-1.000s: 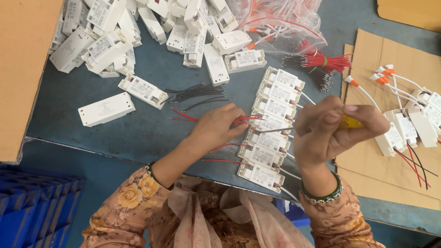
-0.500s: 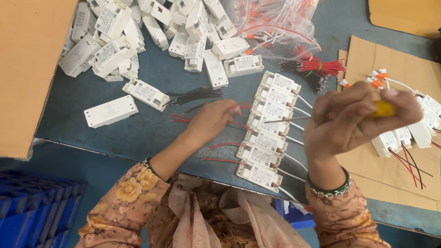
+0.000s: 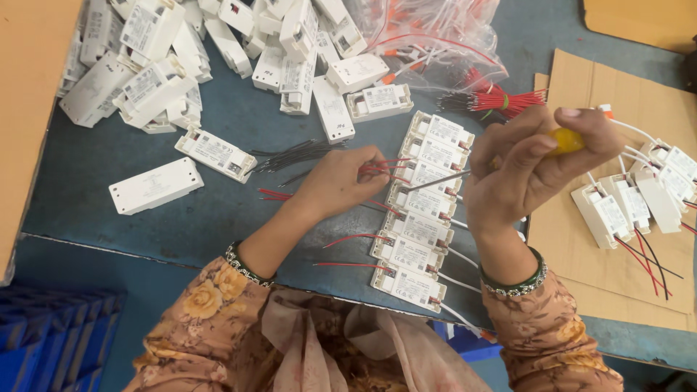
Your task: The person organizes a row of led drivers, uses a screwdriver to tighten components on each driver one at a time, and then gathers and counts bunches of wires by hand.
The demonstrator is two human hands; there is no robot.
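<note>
**Red wire at the row of white boxes**

The red wire (image 3: pixel 377 168) sits just above frame centre, pinched in my left hand (image 3: pixel 341 181) so its end meets a box in the row of white boxes (image 3: pixel 420 218). My right hand (image 3: pixel 526 170), right of centre, is closed around a yellow-handled screwdriver (image 3: pixel 501 160), tip aimed left toward that row. Loose boxes (image 3: pixel 181 58) are heaped at upper left.

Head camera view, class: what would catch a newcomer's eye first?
A tidy column of white driver boxes runs down the blue table, between both hands. The left hand pinches red wires; the right hand holds a yellow-handled screwdriver. A loose heap of boxes lies top left.
</note>
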